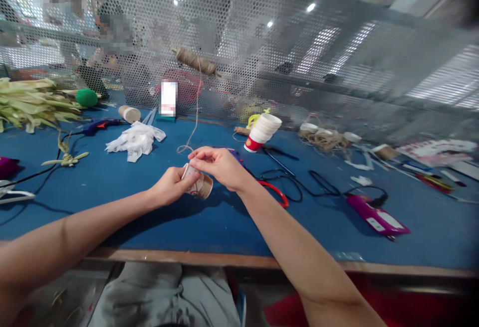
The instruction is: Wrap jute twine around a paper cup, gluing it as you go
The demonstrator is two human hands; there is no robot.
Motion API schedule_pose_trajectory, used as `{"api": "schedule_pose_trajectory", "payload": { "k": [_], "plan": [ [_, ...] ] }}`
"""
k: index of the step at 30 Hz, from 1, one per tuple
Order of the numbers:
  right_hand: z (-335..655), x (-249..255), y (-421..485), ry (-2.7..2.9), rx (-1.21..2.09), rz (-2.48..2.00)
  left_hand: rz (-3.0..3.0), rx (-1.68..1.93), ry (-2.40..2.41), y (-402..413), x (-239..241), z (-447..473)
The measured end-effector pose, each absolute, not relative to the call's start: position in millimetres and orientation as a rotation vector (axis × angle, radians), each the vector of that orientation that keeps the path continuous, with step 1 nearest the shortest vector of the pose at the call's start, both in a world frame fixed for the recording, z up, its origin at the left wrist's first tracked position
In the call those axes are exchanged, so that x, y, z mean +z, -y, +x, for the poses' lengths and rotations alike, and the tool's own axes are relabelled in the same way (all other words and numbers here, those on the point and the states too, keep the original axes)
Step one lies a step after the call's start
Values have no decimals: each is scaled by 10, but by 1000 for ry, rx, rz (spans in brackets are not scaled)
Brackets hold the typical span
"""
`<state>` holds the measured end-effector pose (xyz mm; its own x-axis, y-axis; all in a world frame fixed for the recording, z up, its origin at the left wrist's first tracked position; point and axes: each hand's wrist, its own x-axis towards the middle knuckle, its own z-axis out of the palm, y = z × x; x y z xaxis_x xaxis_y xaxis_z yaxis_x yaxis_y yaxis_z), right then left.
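Observation:
My left hand (170, 186) is closed round a small paper cup (200, 186) partly wrapped in brown twine, held on its side just above the blue table (209, 222). My right hand (219, 166) rests over the cup's top with its fingers pinched at the rim, where the twine (196, 117) ends. That twine runs up to a spool (195, 61) hung on the perforated metal screen.
A stack of paper cups (262, 132) lies beyond my hands. White plastic (134, 140), a blue glue gun (98, 125), green leaves (30, 102) and a green ball (87, 97) are at the left. Red-handled scissors (277, 193), black cables and a purple glue gun (376, 217) lie at the right.

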<state>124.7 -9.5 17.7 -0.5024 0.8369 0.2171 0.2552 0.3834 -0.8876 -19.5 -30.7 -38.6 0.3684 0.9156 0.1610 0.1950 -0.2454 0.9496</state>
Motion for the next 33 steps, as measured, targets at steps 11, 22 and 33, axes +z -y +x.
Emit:
{"api": "schedule_pose_trajectory", "payload": {
  "k": [11,22,33],
  "plan": [
    [1424,170,173,1826,835,-958,1246,987,-977,328,-285,-131],
    [1403,84,109,1819,837,-1121,1336,1006,-941,354,-332,-149],
    [1381,47,113,1760,1016,-1161,1356,1067,-879,376,-395,-184]
  ]
}}
